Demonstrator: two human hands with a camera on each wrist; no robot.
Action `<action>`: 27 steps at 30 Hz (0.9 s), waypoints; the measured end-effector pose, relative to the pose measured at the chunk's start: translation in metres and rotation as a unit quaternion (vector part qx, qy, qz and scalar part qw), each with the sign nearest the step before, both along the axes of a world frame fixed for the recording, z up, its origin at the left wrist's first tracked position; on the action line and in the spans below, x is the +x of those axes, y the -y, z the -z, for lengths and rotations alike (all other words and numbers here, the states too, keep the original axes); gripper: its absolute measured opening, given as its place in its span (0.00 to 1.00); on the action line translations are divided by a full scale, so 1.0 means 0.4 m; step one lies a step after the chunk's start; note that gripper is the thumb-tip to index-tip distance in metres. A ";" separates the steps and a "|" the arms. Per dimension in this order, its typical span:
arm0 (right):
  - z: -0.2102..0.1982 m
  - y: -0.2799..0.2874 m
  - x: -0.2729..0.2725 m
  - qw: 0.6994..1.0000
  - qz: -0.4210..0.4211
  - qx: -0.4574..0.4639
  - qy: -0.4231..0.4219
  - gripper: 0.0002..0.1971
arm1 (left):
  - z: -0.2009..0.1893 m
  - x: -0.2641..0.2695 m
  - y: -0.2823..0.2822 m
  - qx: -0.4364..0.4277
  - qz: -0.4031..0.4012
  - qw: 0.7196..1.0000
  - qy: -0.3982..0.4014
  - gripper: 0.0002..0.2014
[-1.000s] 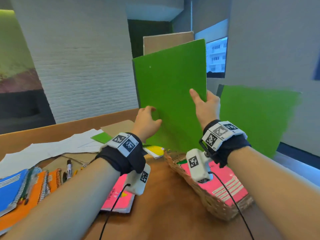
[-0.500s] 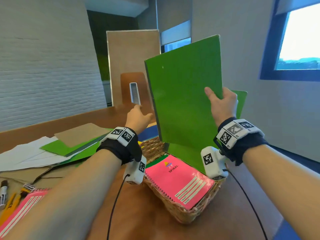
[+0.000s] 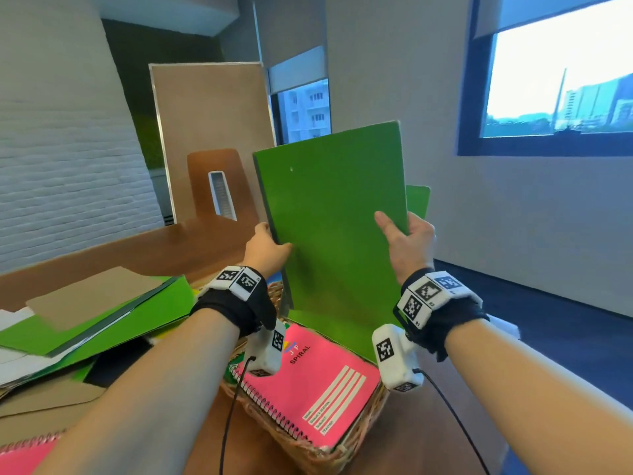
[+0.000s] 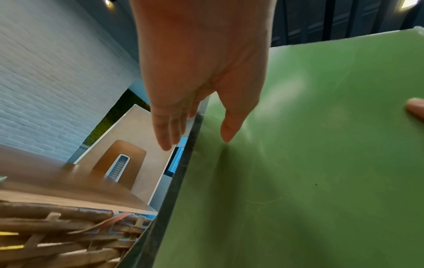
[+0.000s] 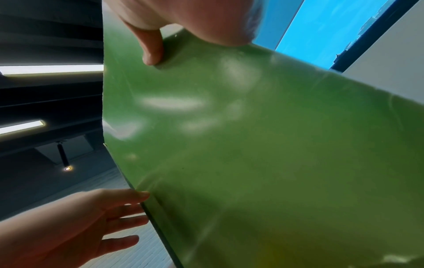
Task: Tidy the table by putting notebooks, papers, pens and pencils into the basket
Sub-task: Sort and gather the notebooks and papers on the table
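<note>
A green notebook (image 3: 332, 217) with a dark spine stands upright, its lower edge down in the wicker basket (image 3: 308, 454). My right hand (image 3: 404, 234) pinches its right edge, thumb on the front cover (image 5: 252, 145). My left hand (image 3: 269, 248) touches the spine side, with the thumb flat on the cover (image 4: 298, 163) and straight fingers (image 4: 167, 134) behind the edge. A pink spiral notebook (image 3: 315, 382) lies in the basket in front of the green one. Another green sheet (image 3: 418, 200) shows behind my right hand.
Green folders (image 3: 102, 313), brown envelopes (image 3: 78, 296) and white papers are piled on the wooden table to the left. A second pink spiral notebook (image 3: 24, 454) lies at the near left. A brown board (image 3: 212, 132) stands behind. The table ends right of the basket.
The green notebook has come lower, into the basket. My left hand, off the notebook half a second ago, now touches its spine edge. My right hand keeps its hold.
</note>
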State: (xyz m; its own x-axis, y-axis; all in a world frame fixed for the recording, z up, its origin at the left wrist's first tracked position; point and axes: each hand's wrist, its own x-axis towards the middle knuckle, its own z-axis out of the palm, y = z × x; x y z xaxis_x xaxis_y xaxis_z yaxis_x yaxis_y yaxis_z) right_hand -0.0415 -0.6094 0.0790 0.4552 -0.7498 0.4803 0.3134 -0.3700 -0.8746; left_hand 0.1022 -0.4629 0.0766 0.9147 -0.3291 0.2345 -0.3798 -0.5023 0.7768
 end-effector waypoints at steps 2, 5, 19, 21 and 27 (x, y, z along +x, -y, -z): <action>0.011 0.000 0.008 1.000 -0.010 0.007 -0.005 0.13 | 0.011 0.013 0.006 -0.005 0.002 1.000 -0.010 0.31; 0.030 0.008 0.020 1.000 -0.018 0.013 -0.005 0.17 | 0.029 0.043 0.016 -0.014 -0.004 1.000 -0.025 0.28; 0.065 0.038 0.062 0.999 -0.022 0.020 0.016 0.14 | 0.043 0.125 0.020 -0.054 -0.008 0.999 -0.007 0.20; 0.071 0.046 0.063 1.000 -0.012 0.022 0.017 0.10 | 0.056 0.123 0.030 -0.053 -0.008 0.998 -0.012 0.19; 0.061 0.069 0.058 0.998 0.046 0.016 0.029 0.16 | 0.070 0.123 0.061 -0.037 0.002 0.999 -0.033 0.16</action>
